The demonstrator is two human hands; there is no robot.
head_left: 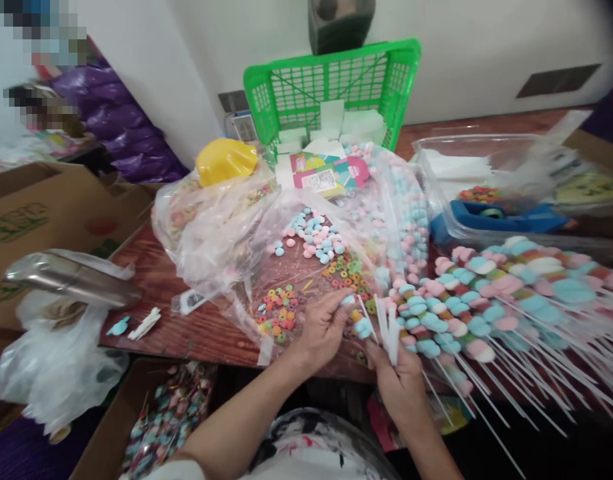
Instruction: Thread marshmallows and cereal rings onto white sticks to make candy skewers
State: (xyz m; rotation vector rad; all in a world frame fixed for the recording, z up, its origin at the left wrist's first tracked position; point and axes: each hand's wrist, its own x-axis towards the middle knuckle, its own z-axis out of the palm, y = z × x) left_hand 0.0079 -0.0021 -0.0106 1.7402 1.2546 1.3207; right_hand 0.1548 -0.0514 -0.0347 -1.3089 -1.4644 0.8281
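My left hand pinches a pale blue candy at the tip of a white stick. Lower on that stick sits a short stack of blue and yellow candy. My right hand grips the stick's lower part together with a bundle of white sticks. In front of my hands, loose ring candies lie on clear plastic, with pink and blue marshmallow pieces farther back. Many filled candy skewers are piled to the right, their bare sticks pointing toward me.
A green basket stands at the back behind candy bags. To the right is a clear bin with a blue tape dispenser. A steel flask lies left; a box of wrapped candy sits below the table edge.
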